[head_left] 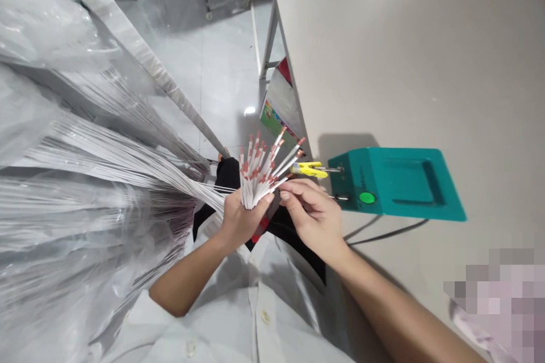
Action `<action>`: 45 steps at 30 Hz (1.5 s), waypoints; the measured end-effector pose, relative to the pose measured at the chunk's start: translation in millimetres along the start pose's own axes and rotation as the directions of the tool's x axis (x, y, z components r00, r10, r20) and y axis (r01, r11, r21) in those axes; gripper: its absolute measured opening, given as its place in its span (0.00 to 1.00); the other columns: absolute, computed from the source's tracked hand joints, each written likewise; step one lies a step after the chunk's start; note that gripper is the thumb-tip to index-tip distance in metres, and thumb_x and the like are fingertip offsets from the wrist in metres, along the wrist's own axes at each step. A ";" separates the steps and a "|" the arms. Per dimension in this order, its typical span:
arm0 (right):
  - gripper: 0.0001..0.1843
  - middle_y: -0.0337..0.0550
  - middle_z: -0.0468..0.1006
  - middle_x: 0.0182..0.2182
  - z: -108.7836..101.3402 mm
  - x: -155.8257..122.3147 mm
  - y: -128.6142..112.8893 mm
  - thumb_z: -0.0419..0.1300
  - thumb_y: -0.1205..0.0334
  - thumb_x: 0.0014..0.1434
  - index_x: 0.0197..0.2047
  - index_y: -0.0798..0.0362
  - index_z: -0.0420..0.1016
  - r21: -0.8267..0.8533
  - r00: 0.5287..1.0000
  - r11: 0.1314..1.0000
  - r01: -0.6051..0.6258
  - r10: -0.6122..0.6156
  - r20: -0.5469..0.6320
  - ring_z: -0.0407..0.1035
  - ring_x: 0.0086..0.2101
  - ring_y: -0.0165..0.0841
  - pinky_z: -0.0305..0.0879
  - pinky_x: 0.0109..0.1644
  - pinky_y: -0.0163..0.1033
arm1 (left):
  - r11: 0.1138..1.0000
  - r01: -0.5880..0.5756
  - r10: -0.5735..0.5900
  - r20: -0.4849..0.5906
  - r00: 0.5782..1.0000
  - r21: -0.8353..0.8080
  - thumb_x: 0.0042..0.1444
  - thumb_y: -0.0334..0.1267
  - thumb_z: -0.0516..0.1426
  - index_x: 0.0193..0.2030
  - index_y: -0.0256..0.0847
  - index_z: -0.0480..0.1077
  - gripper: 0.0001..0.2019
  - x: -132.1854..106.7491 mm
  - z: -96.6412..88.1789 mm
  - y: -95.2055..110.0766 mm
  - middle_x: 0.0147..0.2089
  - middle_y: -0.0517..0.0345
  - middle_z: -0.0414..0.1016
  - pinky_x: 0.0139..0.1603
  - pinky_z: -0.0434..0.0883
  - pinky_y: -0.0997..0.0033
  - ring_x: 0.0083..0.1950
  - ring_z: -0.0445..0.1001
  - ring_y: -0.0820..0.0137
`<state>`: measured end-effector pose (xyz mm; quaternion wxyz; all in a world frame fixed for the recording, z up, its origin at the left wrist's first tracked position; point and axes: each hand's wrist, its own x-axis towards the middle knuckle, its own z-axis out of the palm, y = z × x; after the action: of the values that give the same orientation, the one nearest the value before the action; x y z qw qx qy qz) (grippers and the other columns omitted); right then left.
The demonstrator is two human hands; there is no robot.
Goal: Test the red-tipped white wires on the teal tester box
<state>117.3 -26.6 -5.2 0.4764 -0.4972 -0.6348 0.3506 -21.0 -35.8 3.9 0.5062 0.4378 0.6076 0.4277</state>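
Note:
My left hand (242, 218) is wrapped round a bundle of white wires (251, 195) whose reddish, copper-coloured ends fan out upward. The thumb and index finger of my right hand (317, 215) pinch near the tip of one wire at the bundle's right side; the tip itself is partly hidden by the fingers. Just beyond that hand, a yellow clip (310, 169) sits on a metal prong of a teal device (409, 181). The device has a lit green button (367, 198) and rests on the table.
The pale table (404, 68) fills the right side, with black cables (387, 232) running from the device. Long white wires under clear plastic sheeting (42, 0) hang over a rail (162, 74) on the left. A printed bag (281, 105) stands below the table edge.

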 end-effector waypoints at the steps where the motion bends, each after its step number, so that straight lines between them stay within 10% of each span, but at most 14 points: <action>1: 0.07 0.44 0.75 0.33 0.7 -0.1 -0.1 0.58 0.67 0.55 0.37 0.51 0.76 0.015 1.000 1.000 -0.002 0.002 0.007 0.70 0.34 0.32 0.68 0.36 0.38 | 1.000 -0.006 0.006 0.002 1.000 0.010 0.51 0.37 0.58 0.39 0.36 0.74 0.10 -0.8 1.2 -1.4 0.40 0.52 0.78 0.46 0.68 0.68 0.43 0.74 0.65; 7: 0.05 0.41 0.71 0.26 4.3 0.0 2.7 0.60 0.64 0.54 0.27 0.53 0.73 0.080 0.988 0.985 -0.154 0.154 0.006 0.65 0.26 0.29 0.63 0.28 0.35 | 0.989 0.027 -0.025 -0.010 1.000 0.147 0.50 0.38 0.58 0.34 0.35 0.74 0.08 -2.6 4.8 -6.8 0.33 0.54 0.77 0.39 0.69 0.69 0.36 0.74 0.65; 14: 0.08 0.38 0.69 0.24 5.6 0.5 1.4 0.57 0.59 0.57 0.29 0.53 0.71 0.194 0.955 0.936 -0.294 0.280 0.093 0.64 0.25 0.27 0.63 0.28 0.34 | 0.998 0.041 -0.039 0.034 0.999 -0.049 0.51 0.37 0.58 0.33 0.35 0.74 0.08 -3.2 2.3 5.1 0.32 0.55 0.76 0.39 0.68 0.71 0.35 0.72 0.69; 26: 0.10 0.44 0.73 0.39 -12.0 6.3 2.0 0.58 0.63 0.57 0.44 0.48 0.73 0.020 0.999 1.000 -0.014 0.013 0.042 0.70 0.37 0.33 0.69 0.38 0.40 | 0.996 0.076 -0.070 0.141 0.987 -0.037 0.50 0.44 0.59 0.31 0.36 0.74 0.12 1.0 -13.9 -2.6 0.21 0.61 0.69 0.31 0.66 0.72 0.25 0.67 0.74; 31: 0.07 0.43 0.76 0.38 -24.0 17.8 -3.7 0.61 0.64 0.55 0.38 0.46 0.77 0.017 0.913 0.993 0.116 -0.114 0.393 0.72 0.38 0.33 0.70 0.41 0.39 | 0.999 -0.023 0.031 0.312 0.950 -0.028 0.50 0.42 0.59 0.37 0.37 0.75 0.12 4.7 -19.7 -1.1 0.36 0.53 0.77 0.41 0.68 0.70 0.40 0.73 0.65; 37: 0.04 0.42 0.76 0.32 -17.4 14.3 1.4 0.64 0.60 0.52 0.31 0.49 0.78 0.263 0.908 0.949 -0.176 0.054 0.415 0.72 0.30 0.30 0.70 0.32 0.36 | 0.996 0.039 0.002 0.439 0.898 -0.085 0.47 0.45 0.61 0.31 0.37 0.74 0.12 9.3 -27.7 -3.0 0.27 0.56 0.72 0.31 0.66 0.71 0.30 0.70 0.69; 45: 0.07 0.38 0.71 0.30 11.7 -5.5 3.4 0.66 0.55 0.49 0.27 0.49 0.78 0.616 0.855 0.594 -0.517 0.329 0.401 0.59 0.20 0.21 0.59 0.20 0.31 | 0.937 0.234 -0.122 0.384 0.915 -0.261 0.43 0.50 0.62 0.23 0.40 0.72 0.14 4.3 -20.9 -8.2 0.19 0.61 0.64 0.22 0.56 0.72 0.20 0.57 0.76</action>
<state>107.4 -30.7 -13.3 0.4489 -0.3663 -0.3670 0.7277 -43.0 -35.3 -2.5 0.7074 0.3689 0.4690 0.3788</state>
